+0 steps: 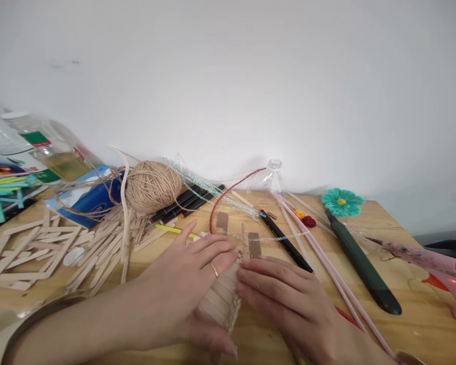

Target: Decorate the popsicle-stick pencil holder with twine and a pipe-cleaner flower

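Note:
In the lower middle of the head view lies a pale piece made of craft sticks side by side (217, 300), with a braided twine trim (233, 309) along its right edge. My left hand (197, 274), a ring on one finger, grips it with the fingers over its far end and the thumb at its near end. From the right, my right hand (289, 294) has its fingers together, pinching the trim at the piece's edge; the fingertips meet near the left hand's. A loose end of trim (245, 241) sticks up beyond the fingers. The underside of the piece is hidden.
Loose craft sticks (102, 258) and a twine ball (154, 186) lie left. Behind are glittery pipe cleaners (213, 187), black markers (285, 241) and a cut bottle top (274, 175). Right are a dark green-handled tool (365, 263), a teal flower (342, 202) and a pink glue gun (433, 258).

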Demonstrator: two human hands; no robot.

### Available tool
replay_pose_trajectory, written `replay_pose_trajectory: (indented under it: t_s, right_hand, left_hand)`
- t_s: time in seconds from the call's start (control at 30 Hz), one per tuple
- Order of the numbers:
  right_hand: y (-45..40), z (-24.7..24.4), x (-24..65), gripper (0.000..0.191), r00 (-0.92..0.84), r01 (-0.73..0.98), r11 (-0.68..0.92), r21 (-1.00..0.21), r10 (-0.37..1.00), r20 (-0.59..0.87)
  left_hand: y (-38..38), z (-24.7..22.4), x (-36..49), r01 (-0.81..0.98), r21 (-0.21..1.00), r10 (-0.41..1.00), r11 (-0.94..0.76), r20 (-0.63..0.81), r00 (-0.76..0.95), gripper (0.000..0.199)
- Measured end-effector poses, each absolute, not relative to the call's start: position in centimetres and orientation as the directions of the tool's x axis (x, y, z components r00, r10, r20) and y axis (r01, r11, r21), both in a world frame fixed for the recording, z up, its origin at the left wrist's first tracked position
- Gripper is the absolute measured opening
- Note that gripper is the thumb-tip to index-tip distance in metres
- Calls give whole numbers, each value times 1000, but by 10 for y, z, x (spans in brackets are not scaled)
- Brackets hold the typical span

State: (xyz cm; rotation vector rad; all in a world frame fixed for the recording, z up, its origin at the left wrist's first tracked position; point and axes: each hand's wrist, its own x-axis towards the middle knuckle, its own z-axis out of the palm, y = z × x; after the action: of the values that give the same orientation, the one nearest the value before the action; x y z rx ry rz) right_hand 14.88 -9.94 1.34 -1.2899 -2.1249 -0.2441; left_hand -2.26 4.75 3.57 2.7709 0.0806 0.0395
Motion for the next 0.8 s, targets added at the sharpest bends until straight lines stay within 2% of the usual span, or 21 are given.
replay_pose_trajectory:
  t_s: [0.1,0.23,0.3,0.6,0.73,0.8]
  right_hand:
    - [-100,8,152,31,-320,836,520,-179,724,611]
    - [-101,10,151,30,-200,770,512,-382,762,616]
    - [-103,16,148,30,-159,758,500,-419,764,625]
    - [-101,18,129,24,-335,798,570,-197,690,641]
    - [-102,9,135,21,-329,789,579,-203,679,657]
    - [-107,9,141,24,-267,790,565,-239,667,695]
  left_hand:
    - [48,36,-22,47,357,59,-933,23,998,80]
    - [47,37,-22,38,336,50,-941,29,998,82]
    - [47,37,-22,42,323,55,-946,32,998,82]
    - [47,34,-22,53,318,69,-947,40,997,77]
    - [48,33,-21,35,344,58,-938,55,997,78]
    - [48,33,-21,21,359,50,-933,71,996,79]
